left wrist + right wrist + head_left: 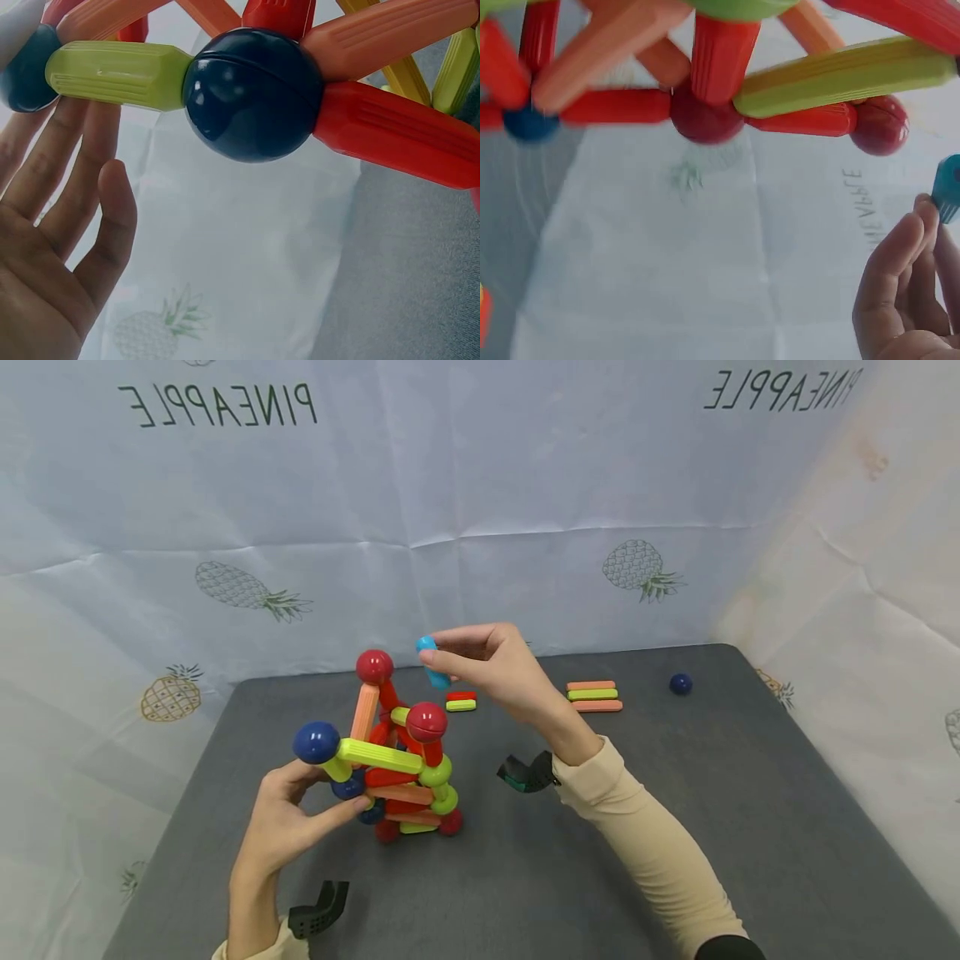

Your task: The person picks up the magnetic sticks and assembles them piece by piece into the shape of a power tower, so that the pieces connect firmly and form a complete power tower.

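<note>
A magnetic ball-and-rod structure [380, 755] stands on the left half of the table, built of red, orange and yellow-green rods with blue, red and green balls. My left hand [279, 828] grips its left side, thumb along the front near the lower dark blue balls and fingers behind. In the left wrist view, those fingers [90, 142] reach up behind a yellow-green rod [120, 73]. Above and right of the structure, my right hand [510, 672] pinches a short light blue rod [437, 677] between thumb and fingers, apart from the red top balls [427, 722].
Behind the right hand lie a short red rod [461, 696] and a short yellow-green rod [461, 705]. Orange and yellow-green rods [592, 694] sit in a small stack to the right. A dark blue ball [681, 683] rests near the table's far right corner. A pineapple-print cloth [450, 485] hangs behind.
</note>
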A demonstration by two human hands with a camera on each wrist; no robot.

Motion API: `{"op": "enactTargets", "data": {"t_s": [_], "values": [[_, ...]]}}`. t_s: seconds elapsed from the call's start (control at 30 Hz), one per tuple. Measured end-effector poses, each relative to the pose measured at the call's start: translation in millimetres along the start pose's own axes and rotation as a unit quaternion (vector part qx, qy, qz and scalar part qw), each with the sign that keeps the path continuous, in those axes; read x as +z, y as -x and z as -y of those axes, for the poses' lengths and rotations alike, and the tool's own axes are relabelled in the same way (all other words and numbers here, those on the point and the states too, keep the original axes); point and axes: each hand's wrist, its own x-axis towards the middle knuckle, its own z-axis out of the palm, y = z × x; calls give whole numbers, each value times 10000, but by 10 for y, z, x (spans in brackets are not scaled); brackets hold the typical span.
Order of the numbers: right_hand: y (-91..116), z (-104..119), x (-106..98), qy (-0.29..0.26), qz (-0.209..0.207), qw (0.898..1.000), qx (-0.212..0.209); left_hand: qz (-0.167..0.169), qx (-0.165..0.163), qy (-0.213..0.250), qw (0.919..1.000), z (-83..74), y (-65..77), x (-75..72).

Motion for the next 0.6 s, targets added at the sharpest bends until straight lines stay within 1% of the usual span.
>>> {"op": "enactTargets", "data": {"t_s": [0.07,0.1,0.17,0.23,0.33,0.47,0.6], "values": [[43,73,50,544,-120,9979,-336,31,8,16,10000,4,2,-1],[62,109,75,704,-164,9964,-446,45,10,28,10000,7,1,-2],[92,176,119,916,-224,9937,-600,61,25,50,10000,11,0,-4],[105,235,156,947,-201,9929,-696,69,44,85,9999,15,-1,-5],[89,291,197,806,-86,9947,-631,59,55,121,9999,19,1,-8],[36,278,226,549,11,9975,-443,62,1,99,9999,13,8,-13],[-3,228,233,646,86,9975,-266,130,-41,77,9999,31,10,-19]]}}
